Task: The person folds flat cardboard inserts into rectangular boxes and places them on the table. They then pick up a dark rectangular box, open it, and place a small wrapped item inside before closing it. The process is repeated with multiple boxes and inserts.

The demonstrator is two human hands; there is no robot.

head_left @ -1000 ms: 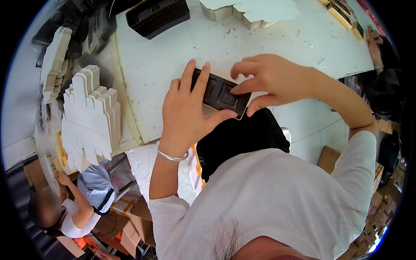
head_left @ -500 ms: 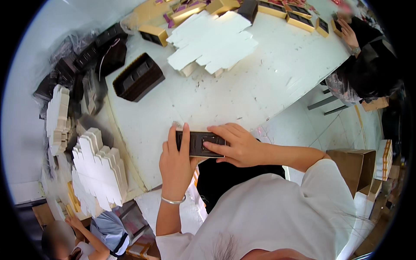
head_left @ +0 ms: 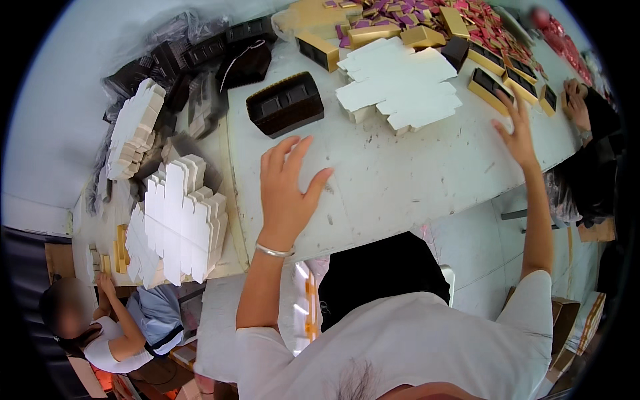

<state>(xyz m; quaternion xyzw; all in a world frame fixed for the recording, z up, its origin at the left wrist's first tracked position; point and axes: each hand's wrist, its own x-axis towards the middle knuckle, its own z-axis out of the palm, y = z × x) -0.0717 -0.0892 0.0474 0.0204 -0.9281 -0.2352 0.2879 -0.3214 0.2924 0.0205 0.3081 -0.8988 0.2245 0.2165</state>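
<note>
My left hand [head_left: 288, 190] is over the table with its fingers spread and nothing in it. It is nearest to a stack of dark brown plastic trays [head_left: 283, 107], just beyond its fingertips. Stretched out to the far right, my right hand [head_left: 517, 133] has its fingers apart at a gold box with a dark tray inside [head_left: 489, 92]. The fingertips reach the box's near right end; whether they touch it I cannot tell. More gold boxes with dark trays [head_left: 520, 83] lie just beyond. A stack of flat white cardboard blanks [head_left: 400, 83] lies between my hands, farther back.
More white blanks [head_left: 180, 220] are stacked at the left, beside dark trays in clear plastic [head_left: 177, 57]. Small pink and purple pieces [head_left: 427, 13] heap at the back. One person [head_left: 590, 127] works at the right, another [head_left: 110, 320] at the lower left.
Both hands held a box with a dark tray near the table's front edge; they have parted. My right hand has moved far right, my left forward toward the brown trays. The view has shifted.
</note>
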